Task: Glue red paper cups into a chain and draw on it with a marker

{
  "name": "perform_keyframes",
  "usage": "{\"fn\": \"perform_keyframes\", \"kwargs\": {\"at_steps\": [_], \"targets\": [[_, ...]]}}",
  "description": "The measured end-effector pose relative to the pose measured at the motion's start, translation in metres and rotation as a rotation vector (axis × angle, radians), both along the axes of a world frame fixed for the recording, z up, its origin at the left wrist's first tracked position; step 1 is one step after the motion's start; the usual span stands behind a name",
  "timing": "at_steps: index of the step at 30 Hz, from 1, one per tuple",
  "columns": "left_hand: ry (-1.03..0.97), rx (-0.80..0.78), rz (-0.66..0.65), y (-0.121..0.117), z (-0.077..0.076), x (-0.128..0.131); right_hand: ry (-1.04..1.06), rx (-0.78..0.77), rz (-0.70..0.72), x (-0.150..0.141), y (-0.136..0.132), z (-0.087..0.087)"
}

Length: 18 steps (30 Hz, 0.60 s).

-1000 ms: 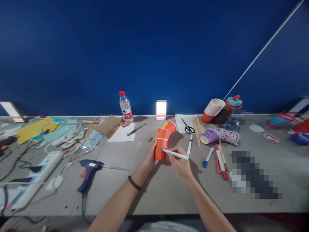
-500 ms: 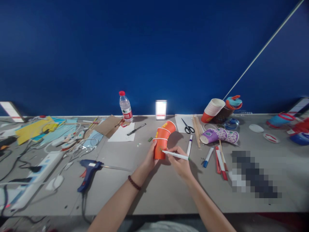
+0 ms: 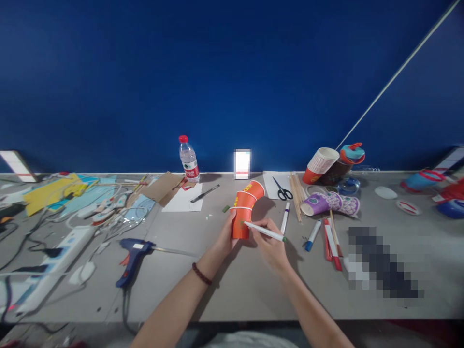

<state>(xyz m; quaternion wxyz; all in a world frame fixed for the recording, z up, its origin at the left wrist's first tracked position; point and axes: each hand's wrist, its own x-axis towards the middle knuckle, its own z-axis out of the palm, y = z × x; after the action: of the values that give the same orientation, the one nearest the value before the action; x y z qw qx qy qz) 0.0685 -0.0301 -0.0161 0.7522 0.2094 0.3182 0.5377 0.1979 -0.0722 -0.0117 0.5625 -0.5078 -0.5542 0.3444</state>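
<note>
Several orange paper cups (image 3: 242, 216), joined into a curved column that bends to the right at its top, are gripped low on the left side by my left hand (image 3: 225, 237). My right hand (image 3: 270, 244) is closed around a white marker (image 3: 266, 230) with a green end. The marker's tip touches or nearly touches the lowest cup, where a small green mark shows. A green marker cap (image 3: 225, 209) lies on the table just left of the cups.
A blue glue gun (image 3: 136, 251) lies left, near a power strip (image 3: 60, 266) and tangled cables. Scissors (image 3: 282, 189), wooden sticks (image 3: 295, 198), markers (image 3: 313, 236) and joined purple cups (image 3: 328, 203) are at right. A water bottle (image 3: 189, 162) and a phone (image 3: 242, 164) stand behind.
The marker in my right hand has tilted a little, its tip slightly higher on the orange cup. My left hand keeps its hold on the cups.
</note>
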Motion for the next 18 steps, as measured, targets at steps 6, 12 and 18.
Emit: {"fn": "perform_keyframes", "kwargs": {"at_steps": [6, 12, 18], "targets": [[-0.005, 0.014, 0.004, -0.0007, 0.0008, -0.0008, -0.006, -0.016, 0.003, -0.0009, -0.0001, -0.0027], [0.0, 0.021, -0.016, -0.0014, 0.002, -0.001, -0.039, -0.013, 0.006, -0.0006, 0.0001, -0.0016], [-0.002, 0.014, 0.011, -0.001, 0.0025, -0.0003, -0.043, -0.017, -0.001, -0.0005, -0.0008, -0.0005]]}}
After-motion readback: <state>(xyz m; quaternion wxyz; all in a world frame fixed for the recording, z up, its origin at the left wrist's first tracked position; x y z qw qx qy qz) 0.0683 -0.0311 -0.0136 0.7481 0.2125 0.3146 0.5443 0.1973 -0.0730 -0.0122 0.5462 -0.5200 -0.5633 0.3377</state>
